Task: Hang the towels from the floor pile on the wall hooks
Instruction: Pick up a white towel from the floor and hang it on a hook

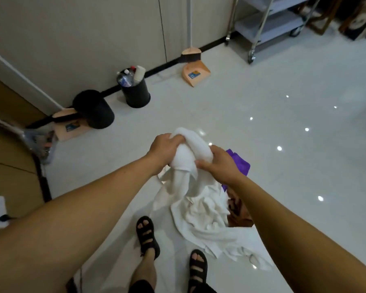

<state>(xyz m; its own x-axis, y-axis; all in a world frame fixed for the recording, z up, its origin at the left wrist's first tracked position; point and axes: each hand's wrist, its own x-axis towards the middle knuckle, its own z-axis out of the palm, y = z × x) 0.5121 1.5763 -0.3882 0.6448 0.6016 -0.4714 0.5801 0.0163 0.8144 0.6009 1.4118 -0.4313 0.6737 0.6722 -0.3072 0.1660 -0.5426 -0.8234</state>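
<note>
A white towel (186, 153) is lifted above the floor, bunched between both hands. My left hand (165, 146) grips its upper left fold. My right hand (217, 163) pinches its lower right edge. The towel's tail hangs down toward the floor pile (203, 216) of white cloth just in front of my feet. A purple towel (240, 163) and a brown cloth (239, 212) lie at the pile's right side, partly hidden by my right arm. No wall hooks are in view.
Two black bins (135, 92) (97, 111) stand by the wall, with dustpans (195, 75) (70, 127) and a broom (191, 53) beside them. A wheeled metal cart (268, 28) is at the back right. My sandalled feet (146, 235) stand on the glossy white floor.
</note>
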